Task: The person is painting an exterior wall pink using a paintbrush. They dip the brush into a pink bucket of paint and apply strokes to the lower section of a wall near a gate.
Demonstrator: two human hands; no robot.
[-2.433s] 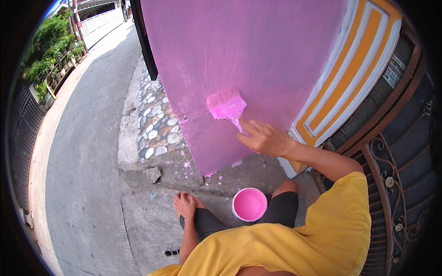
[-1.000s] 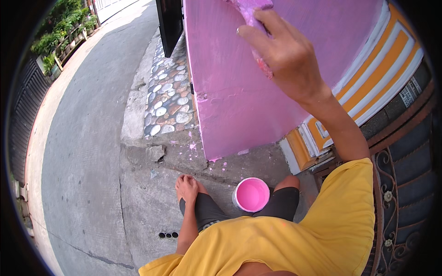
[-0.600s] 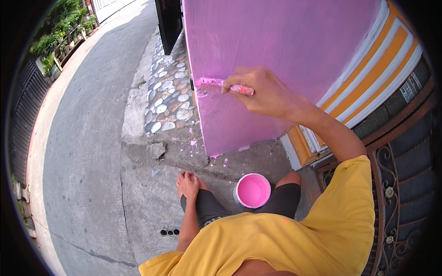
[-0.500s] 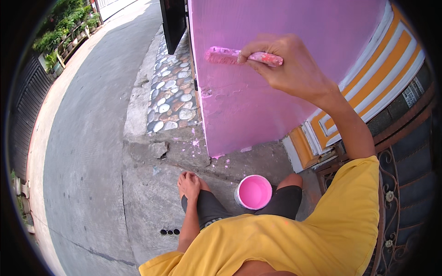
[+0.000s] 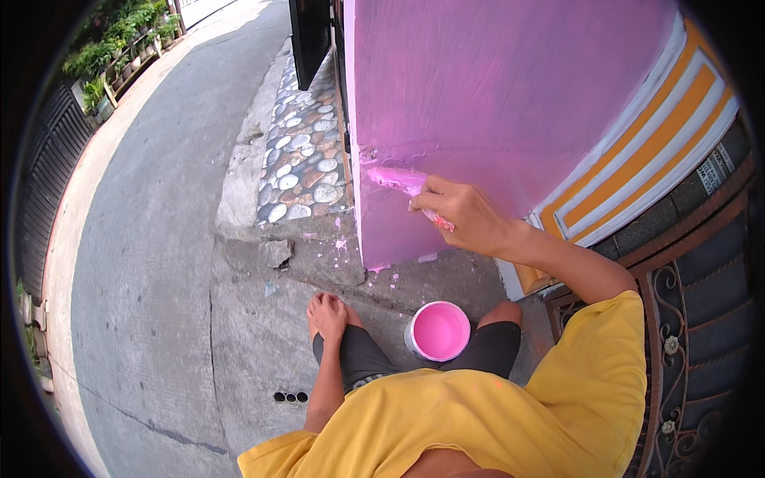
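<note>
— Outdoors, is it? What lies around?

— Concrete pavement (image 5: 159, 263) fills the left half, with a pebble strip (image 5: 307, 163) at 11 o'clock and a row of plants (image 5: 111, 48) along the far edge at 10. A pink wall (image 5: 494, 95) takes up 12 o'clock, and orange and white stripes (image 5: 645, 151) run beside it at 2. A dark iron gate (image 5: 701, 319) curves down the right rim at 4

— Where is the brush?

— The brush (image 5: 398, 182) sits just above centre, its pink bristles pressed flat against the wall near the left corner, low down. Pink drips spot the ground below it

— And the right hand?

— The right hand (image 5: 462, 219) has its grip closed around the brush handle, fingers curled over it, arm reaching in from 4 o'clock

— The left one?

— Out of sight. Only a bare foot (image 5: 328, 312) shows at 6 o'clock

— Any paint nearby?

— A cup (image 5: 437, 331) of pink paint stands just beside the knee, right of the foot, below the brush and well apart from it
</note>
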